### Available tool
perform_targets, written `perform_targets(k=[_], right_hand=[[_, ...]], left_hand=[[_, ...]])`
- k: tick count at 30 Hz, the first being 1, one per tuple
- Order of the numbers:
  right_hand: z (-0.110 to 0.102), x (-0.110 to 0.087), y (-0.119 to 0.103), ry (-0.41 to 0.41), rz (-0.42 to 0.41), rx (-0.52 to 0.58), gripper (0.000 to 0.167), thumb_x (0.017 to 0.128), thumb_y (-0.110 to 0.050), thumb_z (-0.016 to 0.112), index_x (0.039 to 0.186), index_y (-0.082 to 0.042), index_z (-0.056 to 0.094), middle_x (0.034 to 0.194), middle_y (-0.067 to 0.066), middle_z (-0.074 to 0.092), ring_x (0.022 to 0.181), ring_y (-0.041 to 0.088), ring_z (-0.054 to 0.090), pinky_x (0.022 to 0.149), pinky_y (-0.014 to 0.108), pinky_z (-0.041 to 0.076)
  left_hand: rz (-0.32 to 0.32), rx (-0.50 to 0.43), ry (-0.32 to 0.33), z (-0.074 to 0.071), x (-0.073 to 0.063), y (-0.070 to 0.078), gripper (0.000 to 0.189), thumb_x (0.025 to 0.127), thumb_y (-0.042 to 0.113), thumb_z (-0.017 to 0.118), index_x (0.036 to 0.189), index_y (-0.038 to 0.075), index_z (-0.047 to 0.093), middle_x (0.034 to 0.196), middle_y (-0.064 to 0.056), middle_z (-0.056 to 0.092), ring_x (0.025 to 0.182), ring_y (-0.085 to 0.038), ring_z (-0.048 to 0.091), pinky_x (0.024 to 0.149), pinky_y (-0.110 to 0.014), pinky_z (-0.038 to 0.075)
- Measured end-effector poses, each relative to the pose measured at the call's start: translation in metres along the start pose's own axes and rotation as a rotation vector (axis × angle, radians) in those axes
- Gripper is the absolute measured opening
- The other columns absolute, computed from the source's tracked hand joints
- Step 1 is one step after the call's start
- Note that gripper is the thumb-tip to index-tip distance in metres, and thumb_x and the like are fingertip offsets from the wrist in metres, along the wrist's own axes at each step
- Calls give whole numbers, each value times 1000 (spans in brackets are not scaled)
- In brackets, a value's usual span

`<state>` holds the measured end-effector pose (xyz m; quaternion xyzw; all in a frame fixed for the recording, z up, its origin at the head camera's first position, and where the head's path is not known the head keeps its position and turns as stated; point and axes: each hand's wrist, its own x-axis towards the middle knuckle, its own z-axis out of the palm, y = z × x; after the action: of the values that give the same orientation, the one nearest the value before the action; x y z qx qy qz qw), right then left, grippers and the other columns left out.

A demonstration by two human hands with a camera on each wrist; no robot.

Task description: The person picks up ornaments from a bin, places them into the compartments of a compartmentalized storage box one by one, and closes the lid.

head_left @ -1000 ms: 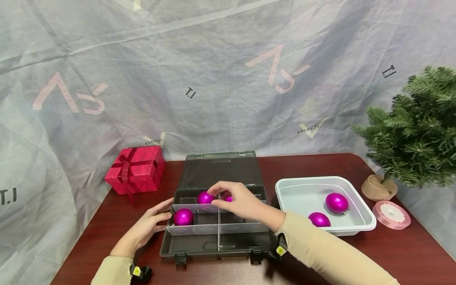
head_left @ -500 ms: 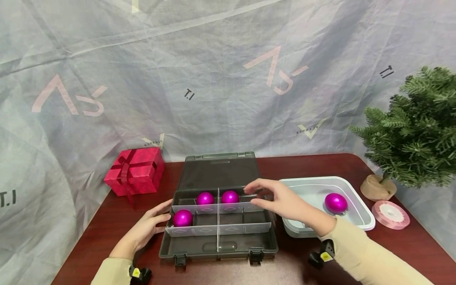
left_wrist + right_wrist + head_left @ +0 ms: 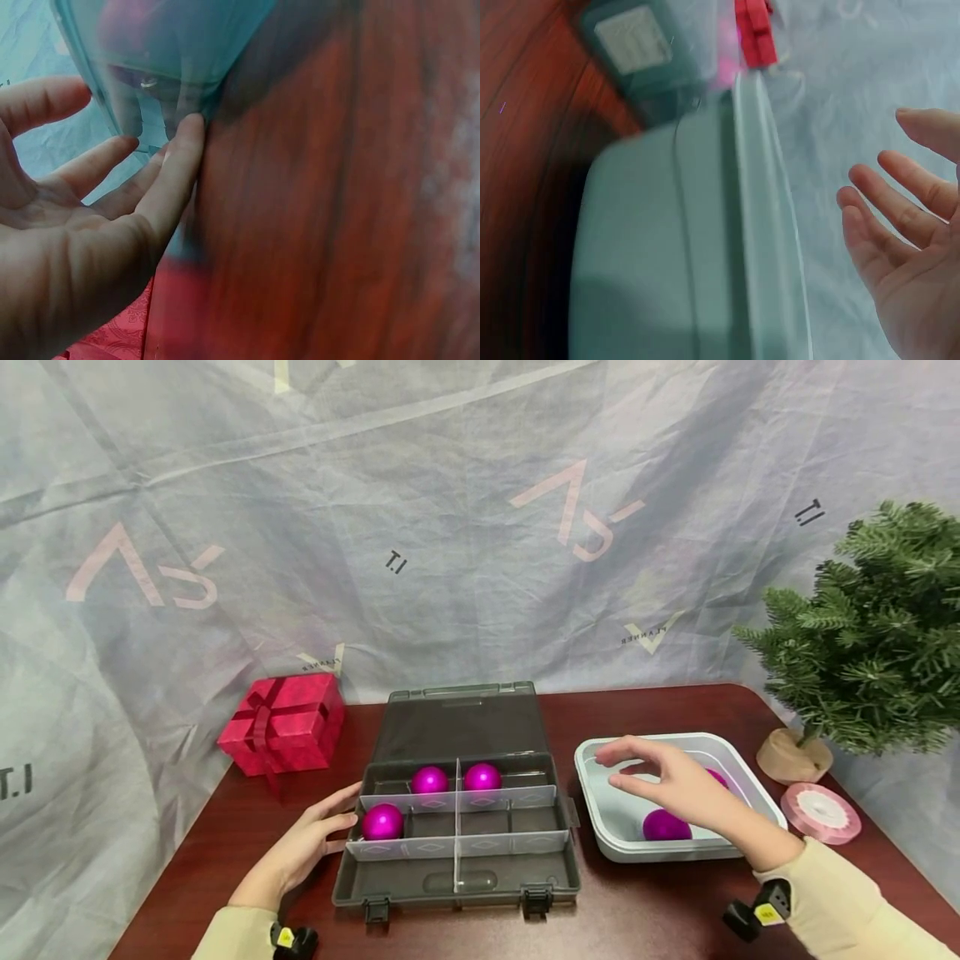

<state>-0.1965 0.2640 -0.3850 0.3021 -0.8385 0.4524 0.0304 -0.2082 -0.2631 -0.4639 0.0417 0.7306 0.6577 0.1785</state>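
My left hand point(image 3: 303, 843) rests its fingertips against the left side of a dark see-through compartment box point(image 3: 397, 878), whose lid point(image 3: 461, 727) is raised at the back. In the left wrist view those fingers point(image 3: 176, 165) lie extended along the clear wall. Two magenta baubles point(image 3: 430, 780) occupy the box's back row, one each side of the middle divider; another magenta bauble point(image 3: 382, 822) is in the middle row's left compartment. With nothing in its fingers, my right hand point(image 3: 675, 785) hovers over a white tray point(image 3: 600, 827). One bauble point(image 3: 667, 824) shows below it; another is partly hidden behind it.
A red gift box point(image 3: 285, 727) with a ribbon stands at the back left. Right of the tray lie a pink ribbon roll point(image 3: 821, 814) and a small artificial fir tree point(image 3: 885, 635) on a wooden base. A grey cloth backdrop point(image 3: 465, 527) hangs behind the table.
My right hand has let go of the bauble in the back row's right compartment and moved right, over the tray. My left hand has stayed at the box's side.
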Motion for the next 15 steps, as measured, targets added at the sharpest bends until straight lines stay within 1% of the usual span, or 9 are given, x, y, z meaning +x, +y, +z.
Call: perform_targets(k=[4, 6, 8, 11, 15], right_hand=[[-14, -11, 12, -16, 59, -43, 26, 98, -13, 69, 124, -11, 68, 120, 6, 70, 109, 18, 68, 88, 29, 56], [-21, -17, 17, -34, 81, -83, 26, 98, -14, 70, 124, -13, 69, 119, 1, 71, 110, 15, 67, 87, 28, 55], [-27, -21, 23, -57, 87, -123, 26, 97, -16, 71, 123, -15, 69, 119, -1, 71, 110, 16, 67, 87, 27, 54], [-34, -26, 31, -98, 76, -169, 27, 96, -16, 72, 123, -14, 70, 118, 3, 71, 109, 16, 67, 86, 30, 55], [-39, -29, 41, -185, 72, -162, 31, 95, -14, 73, 124, -3, 68, 121, 13, 69, 108, 13, 67, 85, 33, 56]], left_hand=[[2, 5, -1, 0, -1, -1, 67, 102, 14, 54, 161, 3, 24, 161, -28, 24, 138, -35, 38, 103, -52, 46], [2, 7, -1, 0, 0, -1, 67, 102, 15, 54, 161, 3, 24, 161, -28, 25, 137, -35, 38, 103, -53, 46], [2, 7, -1, 0, 0, 0, 67, 102, 15, 54, 161, 4, 24, 161, -27, 25, 137, -35, 39, 103, -52, 46], [-1, 7, 4, 0, 0, 0, 67, 102, 15, 54, 161, 4, 25, 161, -27, 25, 137, -35, 39, 103, -52, 46], [-3, 5, 5, 0, 0, 0, 67, 102, 15, 54, 161, 5, 25, 161, -27, 25, 137, -34, 39, 103, -52, 46]])
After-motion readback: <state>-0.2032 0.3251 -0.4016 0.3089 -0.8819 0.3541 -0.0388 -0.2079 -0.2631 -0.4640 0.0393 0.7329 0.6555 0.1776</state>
